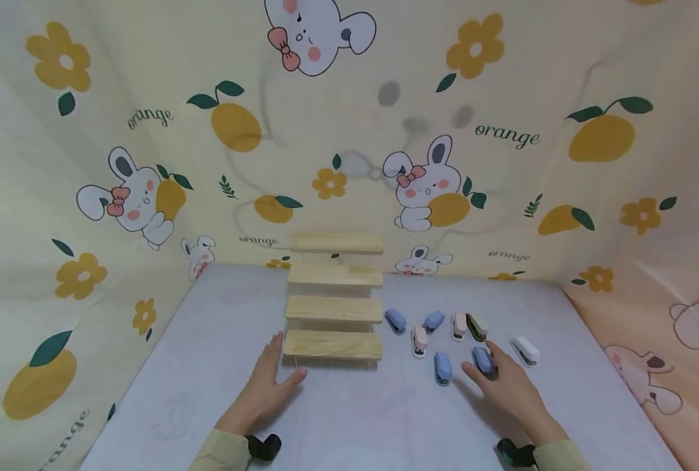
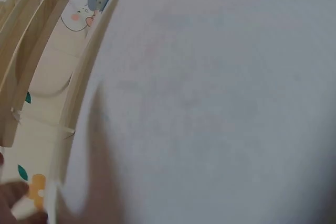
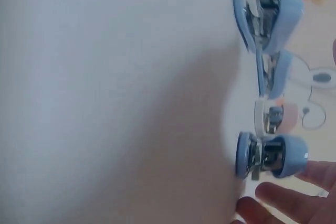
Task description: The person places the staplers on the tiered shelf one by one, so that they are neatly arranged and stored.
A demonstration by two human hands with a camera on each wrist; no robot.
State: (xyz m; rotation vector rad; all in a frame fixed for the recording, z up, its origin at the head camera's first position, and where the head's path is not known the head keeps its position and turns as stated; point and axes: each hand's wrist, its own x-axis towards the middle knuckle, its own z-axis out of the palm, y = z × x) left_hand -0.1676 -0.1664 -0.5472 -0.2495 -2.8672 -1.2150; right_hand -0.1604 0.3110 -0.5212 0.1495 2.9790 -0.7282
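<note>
My left hand point(image 1: 267, 387) hovers at the left front corner of a four-step wooden shelf point(image 1: 333, 344), fingers straight and thumb spread away. Only its fingertips point(image 2: 13, 195) enter the left wrist view, at the lower left. My right hand point(image 1: 513, 392) reaches around a small blue stapler point(image 1: 483, 362), thumb to its left and fingers to its right. In the right wrist view, the fingers point(image 3: 294, 201) are spread just beside that stapler point(image 3: 272, 156), not curled round it. Another blue stapler point(image 1: 442, 367) lies left of my right thumb.
Behind lie two more blue staplers point(image 1: 395, 320), two pink staplers point(image 1: 419, 341) and an olive one point(image 1: 476, 327). A white stapler point(image 1: 525, 351) is off to the right. Patterned cloth point(image 1: 355, 131) walls the white tabletop point(image 1: 373, 418) at the back and sides.
</note>
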